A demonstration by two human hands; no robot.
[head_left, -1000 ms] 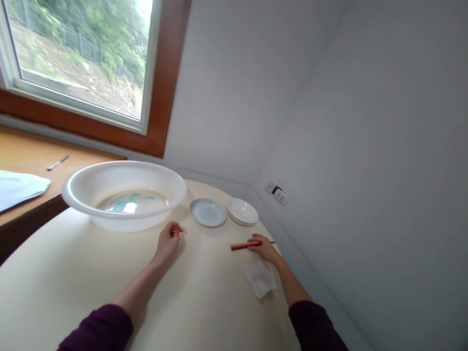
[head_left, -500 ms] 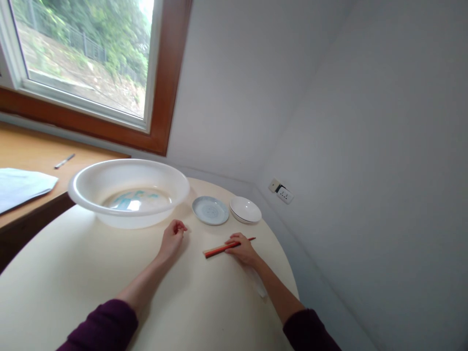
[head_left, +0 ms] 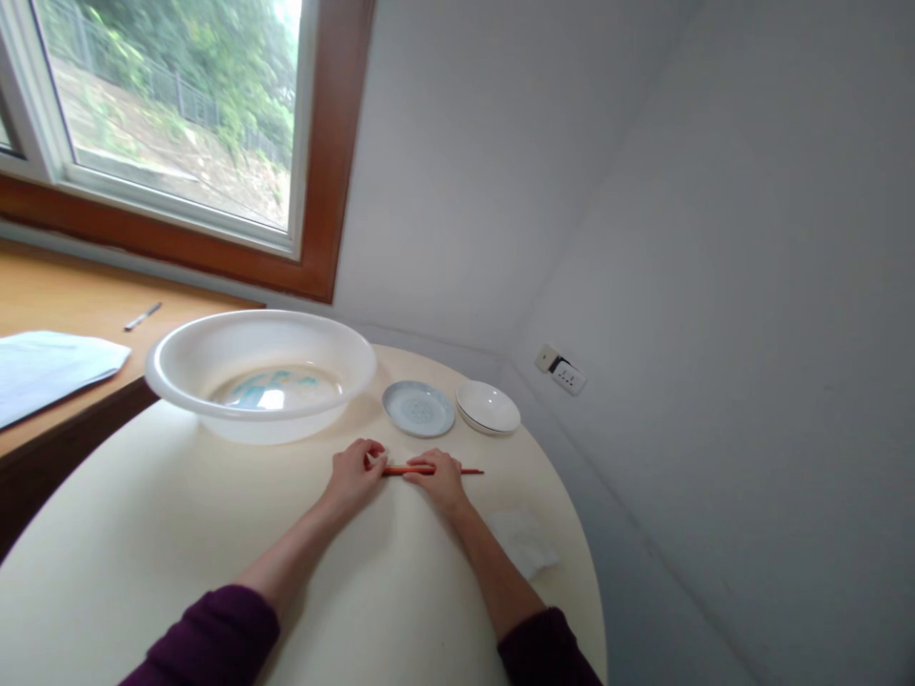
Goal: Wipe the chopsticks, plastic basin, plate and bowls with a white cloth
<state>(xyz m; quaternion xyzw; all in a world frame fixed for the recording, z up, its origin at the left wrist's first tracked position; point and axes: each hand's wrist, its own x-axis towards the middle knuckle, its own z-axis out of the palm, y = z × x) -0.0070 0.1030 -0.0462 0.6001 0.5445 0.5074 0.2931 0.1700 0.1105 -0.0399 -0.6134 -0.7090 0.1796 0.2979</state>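
Red chopsticks (head_left: pixel 471 472) lie crosswise between my two hands, low over the pale round table (head_left: pixel 343 610). My left hand (head_left: pixel 359 469) is closed around their left end, with a bit of something white showing at its fingers. My right hand (head_left: pixel 437 476) grips them near the middle, and their thin tips stick out to the right. Just beyond my hands are a light blue-grey plate (head_left: pixel 418 410) and a white bowl (head_left: pixel 488 408), which seems to be stacked on another. A crumpled white tissue (head_left: pixel 525 541) lies to the right of my right forearm.
A large translucent white basin (head_left: pixel 261 419) stands at the back left of the table. On the wooden desk (head_left: pixel 64 286) to the left are a pen (head_left: pixel 143 316) and papers (head_left: pixel 57 372). A wall with a socket (head_left: pixel 569 377) borders the right side.
My left hand has moved right and taken hold of the chopsticks' left end. My right hand has shifted left with them, and they now lie more level. The tissue is more exposed.
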